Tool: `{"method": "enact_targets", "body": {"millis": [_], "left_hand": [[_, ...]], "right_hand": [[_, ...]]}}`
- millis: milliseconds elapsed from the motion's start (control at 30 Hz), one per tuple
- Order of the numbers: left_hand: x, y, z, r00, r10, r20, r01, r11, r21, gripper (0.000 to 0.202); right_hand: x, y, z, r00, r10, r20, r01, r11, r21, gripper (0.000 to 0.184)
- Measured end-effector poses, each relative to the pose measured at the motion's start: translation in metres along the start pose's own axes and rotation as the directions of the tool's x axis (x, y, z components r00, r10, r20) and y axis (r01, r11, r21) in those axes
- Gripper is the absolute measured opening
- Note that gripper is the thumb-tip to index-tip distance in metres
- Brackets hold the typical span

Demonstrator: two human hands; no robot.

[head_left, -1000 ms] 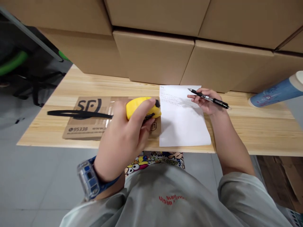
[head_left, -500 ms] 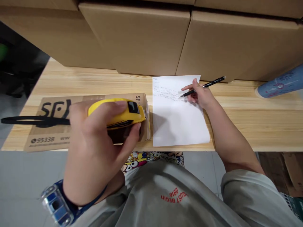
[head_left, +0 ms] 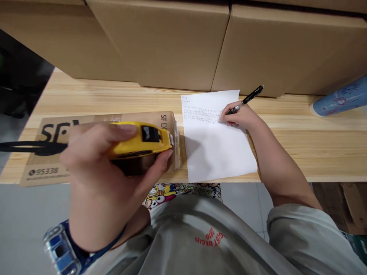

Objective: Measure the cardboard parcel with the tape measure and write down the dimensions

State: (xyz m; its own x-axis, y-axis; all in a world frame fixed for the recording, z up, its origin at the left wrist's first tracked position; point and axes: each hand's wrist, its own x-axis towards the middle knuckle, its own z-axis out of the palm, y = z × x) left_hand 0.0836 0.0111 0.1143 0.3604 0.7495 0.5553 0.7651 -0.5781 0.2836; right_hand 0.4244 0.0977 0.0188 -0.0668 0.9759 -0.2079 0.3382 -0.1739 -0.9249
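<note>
My left hand [head_left: 100, 168] is closed around a yellow tape measure [head_left: 129, 143] with a black button and a black wrist strap [head_left: 31, 147]. It is held above a brown cardboard box [head_left: 48, 160] with printed lettering, which lies along the table's front edge. A black pen [head_left: 252, 94] is gripped in my right hand [head_left: 239, 114], its tip end down at the paper. Beneath that hand lies a white sheet of paper [head_left: 218, 152] with rows of small handwriting across its upper half. My fingers hide the pen's tip.
Large cardboard boxes [head_left: 172, 46] stand along the back of the wooden table [head_left: 301, 145]. A blue patterned cylinder [head_left: 341, 97] lies at the right. More cardboard [head_left: 349, 202] sits below the table at the lower right.
My right fingers have closed in around the pen, which now stands steeper with its tip end at the writing. My left hand and the tape measure have shifted slightly left. The paper is turned a little.
</note>
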Motion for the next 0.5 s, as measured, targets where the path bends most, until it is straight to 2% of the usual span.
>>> {"method": "enact_targets", "body": {"millis": [167,333,500], "left_hand": [[-0.0001,-0.0015,0.0022,1.000,-0.020,-0.005,0.020,1.000,-0.002,0.060],[0.0004,-0.0025,0.0026,0.998,0.036,-0.054,-0.032,0.996,0.081,0.076],[-0.0011,0.0029,0.0014,0.989,-0.146,-0.034,0.147,0.987,0.057,0.069]], "right_hand": [[-0.0012,-0.0037,0.0024,0.999,0.032,-0.023,-0.033,0.998,-0.044,0.013],[0.0004,-0.0025,0.0011,0.999,0.035,-0.003,-0.035,0.998,-0.052,0.013],[-0.0022,-0.0016,0.0032,0.999,0.021,-0.040,-0.021,1.000,-0.005,0.014]]}}
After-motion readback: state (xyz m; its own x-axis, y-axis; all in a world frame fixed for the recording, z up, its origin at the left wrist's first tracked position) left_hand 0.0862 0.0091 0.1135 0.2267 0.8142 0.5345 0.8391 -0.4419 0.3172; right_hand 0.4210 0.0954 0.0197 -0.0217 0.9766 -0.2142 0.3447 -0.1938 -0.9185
